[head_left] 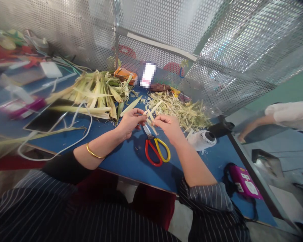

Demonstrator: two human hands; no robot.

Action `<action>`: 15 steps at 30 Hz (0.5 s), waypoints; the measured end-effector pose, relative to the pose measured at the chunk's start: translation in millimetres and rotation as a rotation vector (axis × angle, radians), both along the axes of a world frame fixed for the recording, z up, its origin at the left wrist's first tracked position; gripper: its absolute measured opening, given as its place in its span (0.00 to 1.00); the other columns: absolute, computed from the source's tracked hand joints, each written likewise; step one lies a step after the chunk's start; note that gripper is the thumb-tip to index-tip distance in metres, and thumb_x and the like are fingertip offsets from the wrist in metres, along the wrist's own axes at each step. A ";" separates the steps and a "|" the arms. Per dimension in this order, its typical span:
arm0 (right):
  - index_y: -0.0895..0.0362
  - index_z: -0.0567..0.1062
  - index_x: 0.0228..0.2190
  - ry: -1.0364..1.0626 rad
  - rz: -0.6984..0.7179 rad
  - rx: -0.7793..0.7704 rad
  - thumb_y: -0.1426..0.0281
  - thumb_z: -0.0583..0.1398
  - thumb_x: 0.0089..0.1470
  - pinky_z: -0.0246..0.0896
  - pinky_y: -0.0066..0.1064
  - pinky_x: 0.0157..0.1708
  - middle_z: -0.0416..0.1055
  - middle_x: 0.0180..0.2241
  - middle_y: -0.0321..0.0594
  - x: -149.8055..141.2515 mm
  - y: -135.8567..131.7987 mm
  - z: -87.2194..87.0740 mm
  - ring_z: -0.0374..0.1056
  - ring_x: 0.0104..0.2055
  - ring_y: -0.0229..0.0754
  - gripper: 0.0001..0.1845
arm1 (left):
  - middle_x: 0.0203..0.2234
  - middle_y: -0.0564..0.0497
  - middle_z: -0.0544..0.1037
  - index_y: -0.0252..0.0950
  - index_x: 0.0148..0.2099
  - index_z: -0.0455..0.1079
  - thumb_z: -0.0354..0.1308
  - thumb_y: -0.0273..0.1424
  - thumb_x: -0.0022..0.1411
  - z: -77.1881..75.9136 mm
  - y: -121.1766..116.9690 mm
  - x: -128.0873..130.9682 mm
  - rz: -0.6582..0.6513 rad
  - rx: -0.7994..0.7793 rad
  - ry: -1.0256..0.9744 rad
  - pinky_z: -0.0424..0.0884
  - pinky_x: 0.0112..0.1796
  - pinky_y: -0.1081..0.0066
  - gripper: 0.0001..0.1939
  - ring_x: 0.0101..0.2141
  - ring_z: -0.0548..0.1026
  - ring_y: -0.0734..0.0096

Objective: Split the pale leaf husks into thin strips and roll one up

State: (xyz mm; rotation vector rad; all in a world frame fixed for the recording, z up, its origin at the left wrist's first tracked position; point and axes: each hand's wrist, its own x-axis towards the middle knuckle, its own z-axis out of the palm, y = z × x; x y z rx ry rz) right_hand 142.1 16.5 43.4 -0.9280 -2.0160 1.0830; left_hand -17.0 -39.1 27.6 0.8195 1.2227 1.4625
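Between my two hands are pale strips of corn husk [155,107] that cross each other over the table. My left hand [131,122] pinches the strips from the left, thumb and forefinger closed. From the right, my right hand [169,127] pinches them too, its fingers curled in. Just below lies a pair of scissors [158,151] with one red and one yellow handle, blades pointing toward my hands. A pile of shredded husk strips [179,109] spreads behind my right hand. Beyond my left hand lies a heap of long whole husks [101,89].
On the blue table [131,164] are a white thread spool [202,140], a dark tablet [49,116] with a white cable [89,126], and a purple box [245,181]. Perforated metal sheeting [161,50] stands behind. Another person's arm [257,126] shows at right.
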 end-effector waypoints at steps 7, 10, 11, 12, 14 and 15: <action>0.57 0.73 0.17 -0.005 0.042 -0.034 0.72 0.59 0.43 0.56 0.30 0.38 0.71 0.28 0.34 0.1 3.4 -2.7 0.64 0.32 0.37 0.07 | 0.21 0.55 0.71 0.35 0.30 0.64 0.62 0.24 0.50 -4.0 1.1 1.1 -0.027 -0.037 -0.060 0.58 0.18 0.78 0.08 0.20 0.68 0.80; 0.57 0.72 0.16 -0.025 0.066 -0.053 0.73 0.59 0.42 0.57 0.30 0.38 0.72 0.28 0.35 -0.1 3.5 -4.2 0.65 0.33 0.38 0.07 | 0.21 0.55 0.71 0.35 0.30 0.64 0.61 0.23 0.50 -4.8 1.0 2.2 -0.042 -0.022 -0.041 0.59 0.17 0.79 0.08 0.19 0.68 0.81; 0.57 0.72 0.15 -0.027 0.066 -0.054 0.73 0.58 0.41 0.57 0.30 0.38 0.72 0.28 0.35 -0.2 3.6 -5.2 0.65 0.33 0.38 0.07 | 0.21 0.55 0.71 0.35 0.30 0.64 0.61 0.22 0.50 -4.9 1.0 2.7 -0.041 -0.018 -0.031 0.59 0.17 0.79 0.08 0.19 0.68 0.81; 0.57 0.71 0.15 -0.028 0.066 -0.056 0.74 0.58 0.41 0.57 0.30 0.37 0.72 0.28 0.35 -0.3 3.7 -6.3 0.65 0.33 0.38 0.07 | 0.20 0.55 0.71 0.35 0.30 0.63 0.61 0.22 0.50 -4.9 0.9 3.2 -0.039 -0.015 -0.021 0.59 0.18 0.79 0.08 0.19 0.68 0.81; 0.57 0.70 0.14 -0.024 0.061 -0.065 0.74 0.58 0.41 0.56 0.30 0.37 0.72 0.27 0.35 -0.3 4.3 -8.7 0.64 0.32 0.38 0.08 | 0.20 0.55 0.71 0.35 0.30 0.63 0.60 0.21 0.51 -4.8 0.8 4.3 -0.034 -0.018 -0.005 0.59 0.18 0.79 0.08 0.19 0.68 0.81; 0.57 0.70 0.14 -0.022 0.056 -0.075 0.74 0.58 0.41 0.56 0.30 0.36 0.72 0.27 0.35 -0.4 4.6 -9.7 0.64 0.31 0.37 0.08 | 0.20 0.55 0.71 0.35 0.31 0.63 0.60 0.21 0.51 -4.9 0.7 4.8 -0.031 -0.022 0.001 0.59 0.18 0.79 0.08 0.19 0.68 0.81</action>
